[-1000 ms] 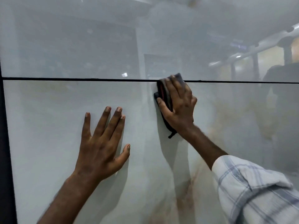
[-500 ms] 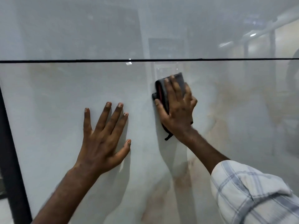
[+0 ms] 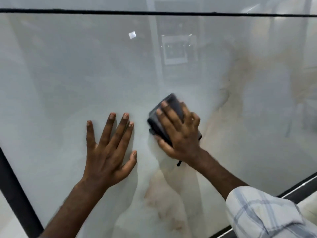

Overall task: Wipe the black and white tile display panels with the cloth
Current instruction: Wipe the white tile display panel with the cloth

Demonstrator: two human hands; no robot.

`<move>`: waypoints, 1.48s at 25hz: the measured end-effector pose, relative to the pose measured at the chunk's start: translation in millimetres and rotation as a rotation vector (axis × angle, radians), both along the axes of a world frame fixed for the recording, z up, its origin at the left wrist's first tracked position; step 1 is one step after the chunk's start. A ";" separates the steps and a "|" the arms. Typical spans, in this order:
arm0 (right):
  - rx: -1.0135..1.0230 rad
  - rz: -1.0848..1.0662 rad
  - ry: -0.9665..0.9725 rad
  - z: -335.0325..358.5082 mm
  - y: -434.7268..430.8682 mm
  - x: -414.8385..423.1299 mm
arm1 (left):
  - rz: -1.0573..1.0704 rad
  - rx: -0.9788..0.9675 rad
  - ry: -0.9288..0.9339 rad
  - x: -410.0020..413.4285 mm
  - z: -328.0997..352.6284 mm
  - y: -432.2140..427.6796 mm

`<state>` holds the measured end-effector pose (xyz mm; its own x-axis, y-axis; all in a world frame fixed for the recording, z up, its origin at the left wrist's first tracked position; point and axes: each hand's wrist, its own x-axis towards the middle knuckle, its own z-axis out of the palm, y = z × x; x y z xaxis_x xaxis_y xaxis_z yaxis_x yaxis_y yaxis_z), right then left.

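Observation:
A glossy white marble-look tile panel with tan veining fills the view, standing upright in front of me. My left hand lies flat on it with fingers spread, holding nothing. Just to its right, my right hand presses a folded dark grey cloth against the panel, fingers laid over the cloth. The cloth's upper corner sticks out above my fingertips; most of it is hidden under the hand.
A thin black joint line runs across the top, with another pale panel above it. A black frame bar slants along the left edge and another black frame bar along the lower right. The surface reflects the room.
My right hand and the cloth have slid down the panel, away from the black joint line. The view has dropped too, and the left hand stays flat on the panel.

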<state>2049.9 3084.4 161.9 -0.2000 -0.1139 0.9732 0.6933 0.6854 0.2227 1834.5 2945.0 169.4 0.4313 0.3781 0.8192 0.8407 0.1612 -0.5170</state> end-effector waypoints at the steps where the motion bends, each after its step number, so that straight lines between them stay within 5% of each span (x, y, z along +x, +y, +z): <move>1: 0.069 0.024 -0.129 -11.5 0.2 7.6 | 0.003 0.002 -0.012 0.8 -1.9 0.8; 4: 0.057 -0.010 -0.171 -21.0 19.5 36.2 | -0.001 -0.013 -0.032 4.4 -16.3 2.2; 8: -0.377 -0.043 0.537 -55.6 14.7 20.9 | 0.000 -0.101 -0.014 5.6 -62.5 1.5; 9: -0.403 -0.045 0.517 -78.6 5.5 7.6 | 0.014 -0.121 -0.013 6.3 -75.4 0.9; 12: -0.154 0.003 -0.133 -152.5 -14.2 0.6 | 0.035 -0.136 -0.037 9.0 -104.2 0.6; 14: -0.071 -0.010 -0.269 -170.3 3.1 28.9 | 0.046 -0.139 -0.043 10.0 -111.9 1.3; 15: -0.161 -0.038 -0.168 -174.0 13.4 39.4 | 0.048 -0.139 -0.040 11.1 -115.6 1.5; 18: -0.652 -0.075 0.681 -177.3 20.2 35.7 | 0.045 -0.142 -0.032 10.4 -131.7 1.4; 19: -0.720 -0.065 0.834 -184.1 11.0 21.4 | 0.048 -0.142 -0.027 8.4 -138.5 2.0; 20: -0.714 -0.064 0.809 -194.5 -0.7 5.6 | 0.052 -0.130 -0.018 7.5 -143.4 2.8; 23: -0.415 -0.032 0.138 -242.2 -22.4 -13.6 | 0.052 -0.063 0.008 6.9 -148.9 6.3; 25: -0.362 -0.038 0.063 -257.4 -10.7 6.0 | 0.053 -0.036 0.019 6.4 -150.2 8.9; 32: -1.317 0.067 1.326 -324.2 -21.8 -5.9 | 0.075 -0.016 0.008 7.6 -150.3 9.0; 35: -1.470 0.088 1.499 -315.4 -24.3 -12.0 | 0.075 -0.021 0.001 8.8 -150.4 8.1; 37: -1.388 0.062 1.329 -291.3 -41.1 -29.1 | 0.080 -0.032 -0.007 9.5 -150.5 6.1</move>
<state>2020.8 3043.3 -129.3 0.6096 0.7829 -0.1246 -0.0966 -0.0827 -0.9919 1844.0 2951.1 18.9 0.3925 0.4371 0.8092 0.8295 0.2118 -0.5168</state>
